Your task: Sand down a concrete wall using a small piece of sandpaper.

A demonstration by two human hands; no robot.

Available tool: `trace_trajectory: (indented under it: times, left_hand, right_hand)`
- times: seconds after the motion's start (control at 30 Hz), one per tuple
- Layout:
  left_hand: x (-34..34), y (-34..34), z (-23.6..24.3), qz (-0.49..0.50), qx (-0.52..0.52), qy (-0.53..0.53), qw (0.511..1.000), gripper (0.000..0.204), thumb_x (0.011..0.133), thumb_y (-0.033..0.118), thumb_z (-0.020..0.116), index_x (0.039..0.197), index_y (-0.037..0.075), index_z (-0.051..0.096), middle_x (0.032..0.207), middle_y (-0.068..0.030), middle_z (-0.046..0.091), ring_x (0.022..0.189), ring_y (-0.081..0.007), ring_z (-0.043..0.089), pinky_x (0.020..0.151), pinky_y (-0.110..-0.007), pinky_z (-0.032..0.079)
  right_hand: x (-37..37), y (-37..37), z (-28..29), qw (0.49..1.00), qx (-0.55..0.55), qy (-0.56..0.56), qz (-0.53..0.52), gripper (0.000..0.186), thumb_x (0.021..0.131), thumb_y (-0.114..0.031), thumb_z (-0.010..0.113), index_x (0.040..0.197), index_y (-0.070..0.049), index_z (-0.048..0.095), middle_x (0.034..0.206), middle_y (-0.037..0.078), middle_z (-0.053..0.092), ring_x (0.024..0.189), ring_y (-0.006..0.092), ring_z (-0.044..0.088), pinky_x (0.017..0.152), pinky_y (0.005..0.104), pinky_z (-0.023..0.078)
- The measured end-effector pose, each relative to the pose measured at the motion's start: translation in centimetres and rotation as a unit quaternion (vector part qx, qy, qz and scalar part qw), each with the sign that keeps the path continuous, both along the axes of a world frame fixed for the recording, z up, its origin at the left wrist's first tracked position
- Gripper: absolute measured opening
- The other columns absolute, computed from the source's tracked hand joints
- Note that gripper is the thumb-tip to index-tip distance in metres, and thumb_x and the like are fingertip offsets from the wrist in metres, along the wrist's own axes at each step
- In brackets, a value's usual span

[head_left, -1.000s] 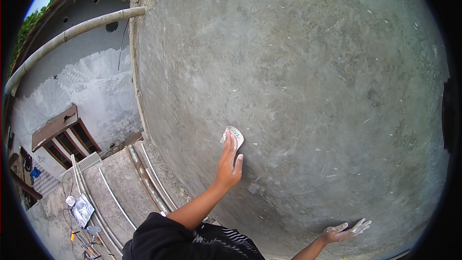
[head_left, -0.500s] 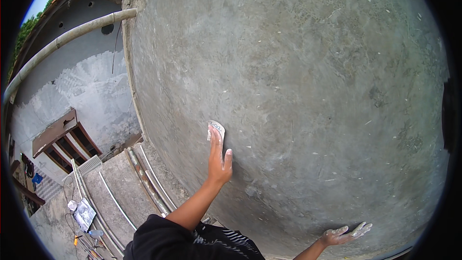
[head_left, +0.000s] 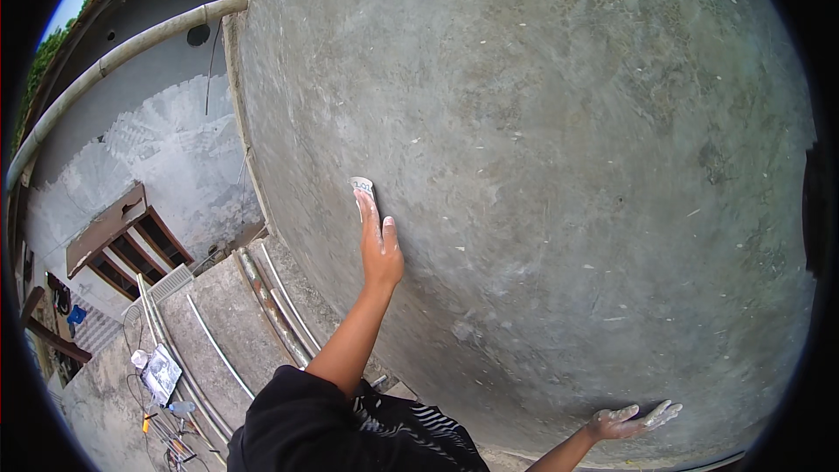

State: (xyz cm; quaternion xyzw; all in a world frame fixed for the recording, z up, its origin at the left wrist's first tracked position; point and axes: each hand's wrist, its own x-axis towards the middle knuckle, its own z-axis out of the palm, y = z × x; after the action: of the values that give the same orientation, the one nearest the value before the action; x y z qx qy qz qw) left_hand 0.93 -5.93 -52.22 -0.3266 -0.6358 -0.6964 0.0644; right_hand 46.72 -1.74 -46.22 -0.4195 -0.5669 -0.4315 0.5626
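My left hand point(head_left: 382, 253) presses a small whitish piece of sandpaper point(head_left: 362, 184) flat against a grey plastered wall point(head_left: 559, 201). Its fingers lie along the sheet, with the thumb held apart, and the sheet's far end sticks out past the fingertips. White dust coats the fingers. Low on the right, my right hand point(head_left: 625, 422) is open by the same wall, fingers spread and dusty, holding nothing. Whether it touches the wall I cannot tell. Pale specks and scratches dot the wall's surface.
At left, a bamboo pole point(head_left: 131, 51) runs up to the wall's edge. Below lie several long pipes point(head_left: 273, 310) on a concrete ledge point(head_left: 210, 345), with a dusty sheet-like item point(head_left: 161, 374) and a plastic bottle point(head_left: 182, 406). A neighbouring house has a barred window point(head_left: 131, 249).
My left hand has slid the sandpaper up and a little left along the wall. My right hand stays nearly where it was. The view has shifted slightly.
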Motion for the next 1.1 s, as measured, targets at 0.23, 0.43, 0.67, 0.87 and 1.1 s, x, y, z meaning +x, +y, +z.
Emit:
trace_trajectory:
  times: [0.23,0.43,0.67,0.87,1.1]
  left_hand:
    - [1.3,0.3,-2.3,-0.032,0.023,0.099,0.994,0.064,0.105,0.019,0.036,0.157,-0.01,0.012,0.167,-0.026,0.007,0.156,-0.0368,0.006,0.125,-0.042,0.007]
    - [-2.7,0.7,-4.1,0.018,0.048,-0.038,0.998,0.061,0.108,0.023,0.031,0.158,-0.006,0.013,0.168,-0.0235,0.008,0.156,-0.0337,0.006,0.126,-0.04,0.008]
    - [-2.7,0.5,-6.8,-0.029,-0.009,-0.066,0.997,0.062,0.108,0.027,0.029,0.158,-0.006,0.013,0.168,-0.0218,0.005,0.157,-0.0321,0.005,0.125,-0.039,0.008]
    - [-6.3,1.3,-5.8,0.013,0.014,-0.113,0.993,0.063,0.109,0.028,0.03,0.158,-0.007,0.014,0.168,-0.0214,0.006,0.157,-0.0305,0.007,0.125,-0.037,0.009]
    - [-3.6,0.4,-7.6,-0.025,0.004,-0.065,0.998,0.063,0.109,0.029,0.033,0.157,-0.007,0.015,0.168,-0.0213,0.008,0.156,-0.03,0.009,0.125,-0.037,0.011]
  right_hand:
    - [0.1,0.1,0.1,1.0,0.0,-0.005,-0.007,0.056,0.109,-0.036,0.035,0.145,0.005,0.046,0.155,0.027,0.04,0.144,0.0437,0.037,0.118,0.0548,0.028]
    - [-0.1,-0.1,0.2,1.0,0.006,-0.001,-0.003,0.055,0.108,-0.035,0.035,0.145,0.005,0.047,0.154,0.027,0.041,0.144,0.0436,0.038,0.119,0.055,0.028]
    - [-0.5,-0.1,0.3,1.0,0.005,0.001,0.002,0.055,0.109,-0.034,0.037,0.144,0.006,0.046,0.154,0.027,0.04,0.144,0.044,0.037,0.118,0.0542,0.028]
    - [-0.4,0.0,0.2,1.0,0.012,-0.005,0.003,0.055,0.108,-0.035,0.039,0.145,0.006,0.046,0.155,0.027,0.039,0.144,0.0436,0.037,0.119,0.0535,0.027]
    - [-0.4,0.0,0.0,1.0,0.015,-0.004,0.002,0.055,0.108,-0.035,0.04,0.144,0.006,0.046,0.156,0.027,0.038,0.144,0.0435,0.037,0.119,0.0531,0.027]
